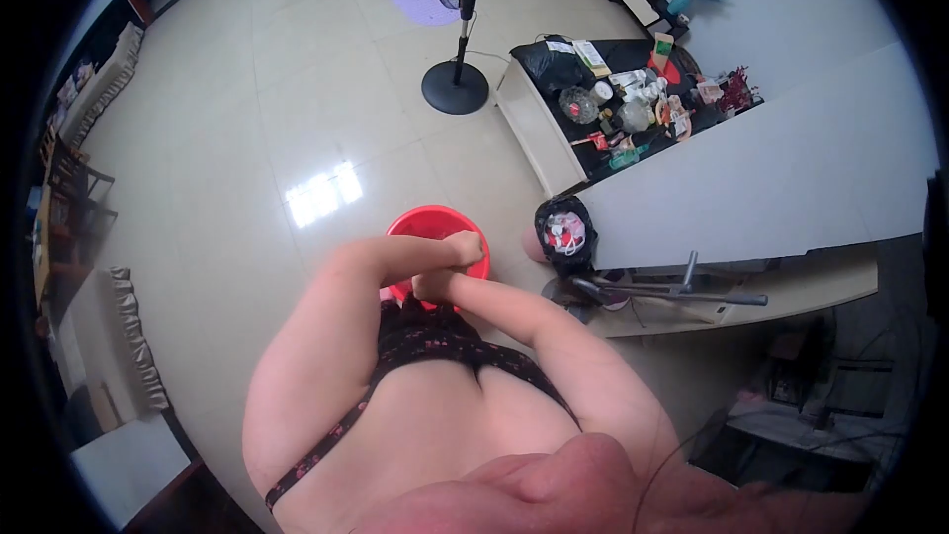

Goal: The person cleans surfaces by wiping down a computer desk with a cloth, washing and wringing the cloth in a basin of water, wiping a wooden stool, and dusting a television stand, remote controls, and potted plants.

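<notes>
A red basin [482, 272] stands on the floor in front of my body. Over its right part is my left hand [465, 248], its fingers closed. Just nearer to me, my right hand [432, 286] is closed too, at the near side of the basin and close to the left one. What either hand grips is too small and hidden to make out. Dark patterned cloth [425, 336] lies below my hands, and my forearms hide part of the basin.
A standing fan [456, 87] is ahead on the tiled floor, near a purple mat [420, 0]. To the right are a low table [539, 133] crowded with items, a black-lined bin [566, 235] and a metal-framed object [682, 289]. Cushioned seating [109, 336] lines the left.
</notes>
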### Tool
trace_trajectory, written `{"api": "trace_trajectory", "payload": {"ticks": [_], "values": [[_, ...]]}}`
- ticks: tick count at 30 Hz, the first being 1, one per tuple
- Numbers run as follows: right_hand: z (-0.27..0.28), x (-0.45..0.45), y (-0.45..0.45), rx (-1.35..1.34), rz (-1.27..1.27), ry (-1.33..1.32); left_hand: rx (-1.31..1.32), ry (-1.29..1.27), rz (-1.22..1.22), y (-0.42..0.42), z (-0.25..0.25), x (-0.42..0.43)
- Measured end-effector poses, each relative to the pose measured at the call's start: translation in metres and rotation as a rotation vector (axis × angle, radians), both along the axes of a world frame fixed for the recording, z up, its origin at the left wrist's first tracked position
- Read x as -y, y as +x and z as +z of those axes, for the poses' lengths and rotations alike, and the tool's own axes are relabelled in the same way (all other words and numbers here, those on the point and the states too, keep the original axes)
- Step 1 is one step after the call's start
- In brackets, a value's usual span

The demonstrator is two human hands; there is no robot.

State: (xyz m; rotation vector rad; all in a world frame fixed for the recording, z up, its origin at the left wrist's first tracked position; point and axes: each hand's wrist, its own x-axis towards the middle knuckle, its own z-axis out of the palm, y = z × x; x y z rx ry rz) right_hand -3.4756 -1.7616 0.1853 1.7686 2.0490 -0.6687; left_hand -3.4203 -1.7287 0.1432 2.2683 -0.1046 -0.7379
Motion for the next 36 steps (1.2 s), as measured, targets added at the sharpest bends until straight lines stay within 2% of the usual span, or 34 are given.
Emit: {"api": "trace_trajectory", "payload": {"ticks": [2,4,6,8,10,16,18,20,22,24,25,26,27,29,30,32,33,34,35,36], "values": [[0.009,0.002,-0.003,-0.142,-0.407,-0.071,0.042,0.059,-0.021,0.002,-0.011,0.004],[0.016,0.002,-0.006,-0.178,-0.541,-0.081,0.055,0.113,-0.047,-0.008,-0.017,0.009],[0.021,0.001,-0.006,-0.19,-0.594,-0.09,0.031,0.15,-0.009,-0.012,-0.012,0.015],[0.028,-0.002,-0.009,-0.211,-0.635,-0.1,0.046,0.149,-0.071,-0.012,-0.028,0.018],[0.034,-0.002,-0.012,-0.225,-0.665,-0.107,-0.069,0.146,-0.123,-0.017,-0.027,0.02],[0.042,-0.003,-0.012,-0.255,-0.694,-0.134,-0.043,0.146,-0.125,-0.035,-0.042,0.022],[0.054,-0.005,-0.009,-0.27,-0.712,-0.151,-0.132,0.2,-0.027,-0.032,-0.053,0.019],[0.073,-0.006,-0.003,-0.291,-0.734,-0.153,-0.097,0.158,-0.042,-0.016,-0.054,0.005],[0.096,-0.003,0.005,-0.281,-0.694,-0.098,-0.151,0.051,0.034,0.009,-0.033,-0.013],[-0.009,0.032,0.028,0.099,0.017,0.509,-0.333,-0.348,0.324,0.028,-0.063,-0.034],[0.007,0.041,0.042,0.141,-0.007,0.685,-0.297,-0.356,0.285,0.029,-0.043,-0.042],[0.029,0.047,0.057,-0.104,-0.154,1.07,-0.263,-0.361,0.24,0.033,-0.014,-0.053],[0.055,0.056,0.063,-0.098,-0.273,1.199,-0.266,-0.361,0.242,0.028,-0.001,-0.059],[0.059,0.071,0.069,0.009,-0.64,1.268,-0.428,-0.977,0.555,0.017,0.017,-0.075],[0.056,0.079,0.072,0.008,-0.636,1.268,-0.426,-0.979,0.557,0.011,0.02,-0.08],[0.04,0.087,0.073,-0.223,-1.342,1.163,-0.352,-1.027,0.678,0.002,0.027,-0.093],[0.034,0.085,0.071,-0.223,-1.335,1.165,-0.286,-0.955,0.65,-0.01,0.053,-0.095],[0.028,0.085,0.068,-0.927,-1.793,0.993,-0.279,-0.957,0.653,-0.02,0.057,-0.092],[0.023,0.082,0.065,-1.676,-2.131,0.65,-0.159,-0.802,0.633,-0.027,0.06,-0.094],[0.018,0.081,0.06,-1.67,-2.117,0.655,-0.035,-0.645,0.61,-0.031,0.063,-0.098]]}}
